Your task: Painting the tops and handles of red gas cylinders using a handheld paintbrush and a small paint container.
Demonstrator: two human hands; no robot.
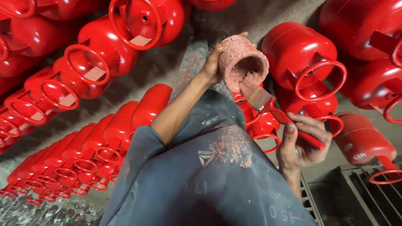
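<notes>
Brush (268,102) bristles hidden inside the paint-caked cup (243,62); edge cylinders (368,29) cut off.

The paint cup (243,60) sits in the left hand (212,62); a brush (268,104) from the right hand (299,144) reaches in. Gas cylinders (299,52) lie right of the cup, cylinder rows (83,142) left, a grate (360,188) below-right.

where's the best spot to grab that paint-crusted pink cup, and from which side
Grip the paint-crusted pink cup around its outer wall, coming from the side away from its mouth, as the left hand does. The mouth tilts toward the flat red-handled brush dipping in from the right hand, so the rim should probably stay free, and the round wall suits wrapped fingers.
</notes>
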